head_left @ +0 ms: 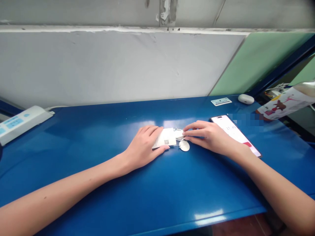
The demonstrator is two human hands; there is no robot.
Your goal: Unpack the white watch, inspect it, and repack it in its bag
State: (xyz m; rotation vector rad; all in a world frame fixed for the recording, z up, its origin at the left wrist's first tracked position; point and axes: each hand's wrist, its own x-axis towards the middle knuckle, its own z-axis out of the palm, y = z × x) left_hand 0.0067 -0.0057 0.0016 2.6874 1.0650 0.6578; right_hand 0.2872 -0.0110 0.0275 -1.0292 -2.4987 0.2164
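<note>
My left hand (145, 144) is closed around the left side of a small white box (167, 137) with a square printed code, thumb along the near edge and fingers over the far edge. My right hand (209, 136) pinches a small white piece (179, 133) at the box's right end. What that piece is I cannot make out, and the fingertips hide part of it. A round whitish disc (184, 145) lies on the blue table (118, 200) just below the right fingertips.
A lit phone (233, 131) lies partly behind my right wrist. Further back are a white card (221, 101) and a white earbud case (246, 99). A printed bottle (283, 103) leans at the right, and a white power strip (24, 121) stands at the left. A wall (110, 68) closes the back.
</note>
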